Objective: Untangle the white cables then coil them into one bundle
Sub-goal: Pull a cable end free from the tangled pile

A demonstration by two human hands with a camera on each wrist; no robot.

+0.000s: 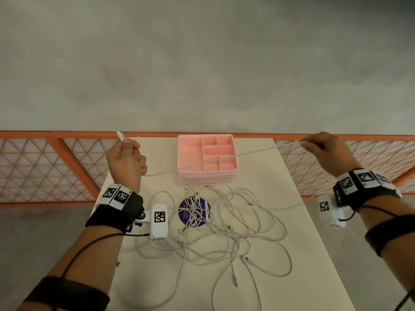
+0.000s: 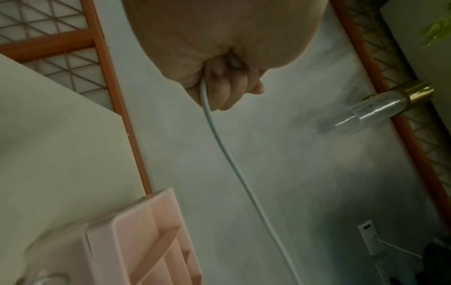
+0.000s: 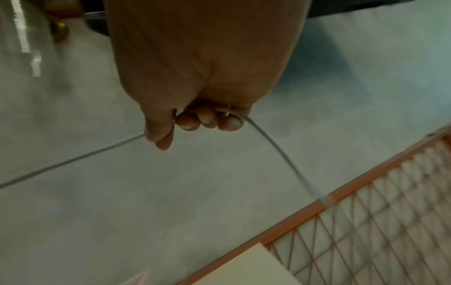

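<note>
both hands, left [image 1: 125, 160] and right [image 1: 325, 148], grip one cable [image 1: 224, 157] stretched between their fingers. untangling step, i judge; next, draw its tail from the tangle [image 1: 215, 225] below the fingers.

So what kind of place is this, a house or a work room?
Probably a work or test room: a plain white table inside orange mesh fencing on a bare grey floor, with tangled white cables.
</note>
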